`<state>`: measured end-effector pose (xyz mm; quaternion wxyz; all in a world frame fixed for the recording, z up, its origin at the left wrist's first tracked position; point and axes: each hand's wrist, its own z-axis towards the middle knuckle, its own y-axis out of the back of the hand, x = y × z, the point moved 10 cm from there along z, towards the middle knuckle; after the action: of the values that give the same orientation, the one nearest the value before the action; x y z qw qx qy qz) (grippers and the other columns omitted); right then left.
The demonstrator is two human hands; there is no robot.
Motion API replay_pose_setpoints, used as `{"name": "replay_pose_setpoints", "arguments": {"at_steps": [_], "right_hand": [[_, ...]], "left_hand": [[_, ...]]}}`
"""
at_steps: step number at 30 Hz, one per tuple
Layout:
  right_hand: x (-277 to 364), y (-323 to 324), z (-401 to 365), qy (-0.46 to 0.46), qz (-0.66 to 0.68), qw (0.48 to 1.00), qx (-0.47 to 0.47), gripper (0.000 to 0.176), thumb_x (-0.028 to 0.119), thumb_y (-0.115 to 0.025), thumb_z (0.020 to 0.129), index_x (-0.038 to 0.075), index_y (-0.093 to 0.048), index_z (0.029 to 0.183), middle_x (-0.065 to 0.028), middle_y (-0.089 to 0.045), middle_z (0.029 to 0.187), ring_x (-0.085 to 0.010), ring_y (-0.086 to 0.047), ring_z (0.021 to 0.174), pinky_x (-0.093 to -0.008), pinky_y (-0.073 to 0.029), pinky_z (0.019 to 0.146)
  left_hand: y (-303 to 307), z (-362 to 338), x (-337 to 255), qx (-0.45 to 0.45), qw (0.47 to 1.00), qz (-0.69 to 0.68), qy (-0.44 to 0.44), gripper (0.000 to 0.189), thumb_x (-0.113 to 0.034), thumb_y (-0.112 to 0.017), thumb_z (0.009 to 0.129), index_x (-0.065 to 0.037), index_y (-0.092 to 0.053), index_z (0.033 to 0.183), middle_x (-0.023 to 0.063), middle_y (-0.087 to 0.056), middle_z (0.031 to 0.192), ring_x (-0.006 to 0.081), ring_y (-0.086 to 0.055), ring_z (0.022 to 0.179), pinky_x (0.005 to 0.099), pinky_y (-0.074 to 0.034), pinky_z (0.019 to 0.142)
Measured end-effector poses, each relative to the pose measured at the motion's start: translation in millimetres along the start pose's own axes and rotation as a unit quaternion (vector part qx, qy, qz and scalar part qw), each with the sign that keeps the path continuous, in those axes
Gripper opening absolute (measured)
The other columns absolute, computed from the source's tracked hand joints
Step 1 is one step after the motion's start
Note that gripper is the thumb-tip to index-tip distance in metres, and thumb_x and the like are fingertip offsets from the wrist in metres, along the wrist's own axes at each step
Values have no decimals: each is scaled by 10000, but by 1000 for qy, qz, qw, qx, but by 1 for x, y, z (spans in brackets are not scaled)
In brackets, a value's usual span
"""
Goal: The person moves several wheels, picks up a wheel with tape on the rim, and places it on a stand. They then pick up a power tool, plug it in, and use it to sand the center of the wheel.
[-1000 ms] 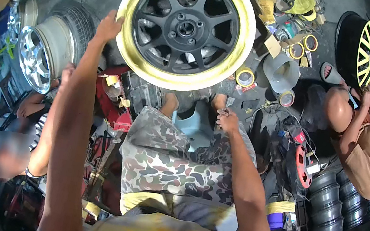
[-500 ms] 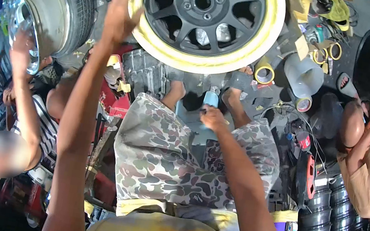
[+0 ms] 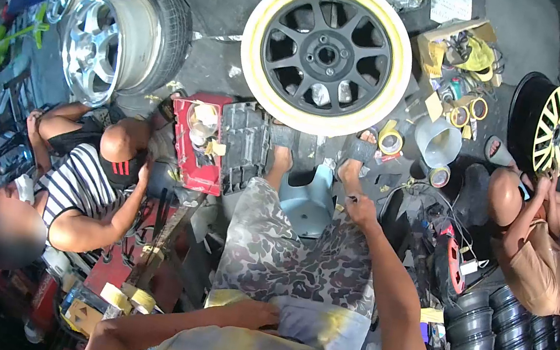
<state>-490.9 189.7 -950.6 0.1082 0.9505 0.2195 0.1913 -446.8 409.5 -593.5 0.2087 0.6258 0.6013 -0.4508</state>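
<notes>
My left hand (image 3: pixel 254 314) lies against the front of my shirt at the waist, its fingers fairly flat and nothing visible in it. Near my right knee, my right hand (image 3: pixel 362 212) is closed; a small dark tip shows at its fingers, too little to name. Between my legs is a light blue plastic stool (image 3: pixel 307 210). Ahead of my feet lies a dark grey multi-spoke wheel rim (image 3: pixel 292 63), with yellow masking tape (image 3: pixel 252 58) round its outer lip. Neither hand touches the rim.
A red toolbox (image 3: pixel 199 174) is left of my feet. Tape rolls (image 3: pixel 390 143), a grey bucket (image 3: pixel 438 141) and a cardboard box (image 3: pixel 436 34) sit to the right. People crouch on both sides, one at a yellow-spoked wheel (image 3: pixel 559 128). A tyred wheel (image 3: pixel 139 45) stands left.
My left hand has come back from beside the rim to my waist. My right hand has shifted right, off the stool area. My view has risen, showing more floor beyond the rim.
</notes>
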Motion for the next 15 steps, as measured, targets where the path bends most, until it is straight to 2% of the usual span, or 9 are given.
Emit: {"name": "replay_pose_setpoints", "arguments": {"at_steps": [2,5,6,7,9,10,13,14,15], "right_hand": [[7,18,-11,-2,-10,1000,-19,298,291,-630,904,59,-721,1068,-232,-716,1036,-403,-683,1020,-483,-529,895],[30,31,-29,32,4,999,-25,291,276,-629,903,62,-724,1076,-228,-718,1024,-411,-687,1004,-478,-534,888],[36,33,-33,26,4,999,-41,281,269,-632,896,60,-723,1061,-225,-721,1009,-413,-689,996,-477,-539,875],[41,31,-34,35,-5,999,-41,281,269,-632,896,60,-723,1061,-225,-721,1009,-413,-689,996,-477,-539,875],[57,28,-44,95,-12,993,-61,274,268,-640,890,62,-717,1054,-224,-721,1015,-414,-687,1000,-477,-539,873],[61,23,-47,54,-44,997,-34,276,270,-647,888,77,-717,1073,-218,-721,1018,-408,-685,1006,-474,-533,889],[102,17,-64,77,-46,995,-36,271,263,-653,885,84,-717,1078,-215,-723,1002,-414,-681,1007,-475,-532,894],[129,22,-76,95,-43,993,-49,240,249,-654,894,84,-716,1058,-195,-731,953,-374,-715,917,-446,-547,859],[142,17,-77,99,-51,993,-46,240,249,-654,894,84,-716,1058,-195,-731,953,-374,-715,917,-446,-547,859]], "left_hand": [[-7,-9,0,17,999,-34,11,451,-436,-510,1032,-3,-636,1032,185,-627,1079,367,-622,1013,466,-514,899],[10,-20,-19,-9,997,-75,-14,452,-458,-532,997,-27,-661,1037,188,-644,993,376,-633,1009,472,-516,846],[11,-29,-17,44,997,-55,37,422,-408,-555,977,-17,-663,1095,187,-664,1040,381,-632,1016,471,-505,864],[10,-36,-8,32,997,-55,34,422,-408,-555,977,-17,-663,1095,187,-664,1040,381,-632,1016,471,-505,864],[2,-57,3,-7,993,-110,-44,374,-320,-564,957,-16,-660,1153,201,-677,1127,382,-631,1069,467,-498,908],[3,-70,0,-15,992,-116,-47,374,-320,-564,957,-16,-660,1153,201,-677,1127,382,-631,1069,467,-498,908],[17,-103,-1,-57,988,-141,-19,368,-257,-567,937,-32,-657,1214,210,-673,1204,375,-627,1130,448,-486,958],[14,-111,-1,-19,984,-177,17,390,-260,-576,927,-41,-652,1241,202,-671,1228,349,-630,1146,440,-479,976],[9,-117,1,21,976,-212,51,414,-262,-586,916,-50,-647,1267,195,-669,1252,324,-633,1161,432,-473,994]]}}
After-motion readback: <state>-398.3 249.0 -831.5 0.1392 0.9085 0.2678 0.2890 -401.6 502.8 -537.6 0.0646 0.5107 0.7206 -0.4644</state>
